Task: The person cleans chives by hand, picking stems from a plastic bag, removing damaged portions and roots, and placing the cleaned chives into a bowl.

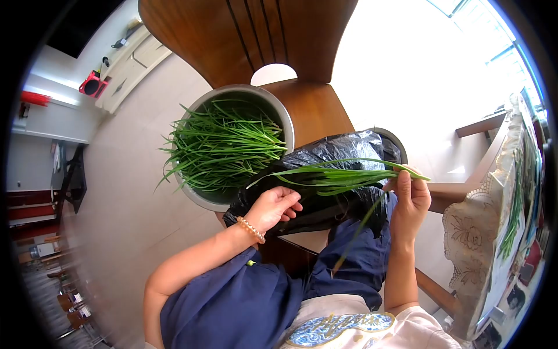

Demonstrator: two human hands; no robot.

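Observation:
My right hand (410,198) is closed around the base ends of a small bunch of garlic chives (343,176), whose long green leaves stretch leftward. A single yellowish blade (359,235), blurred, hangs below this hand over the trousers. My left hand (274,208), with a beaded bracelet on the wrist, is near the bunch's leaf tips, its fingers curled in with the thumb against them. Whether anything is inside them is hidden. Under the bunch lies a black plastic bag (337,145). A large metal basin (289,119) full of garlic chives (229,145) is at the upper left.
The basin rests partly on the seat of a wooden chair (311,110). A round container rim (398,139) shows behind the bag. To the right stands a table with a lace-edged cloth (468,232), with more green leaves (514,215) on it. A pale cabinet (131,67) is at the upper left.

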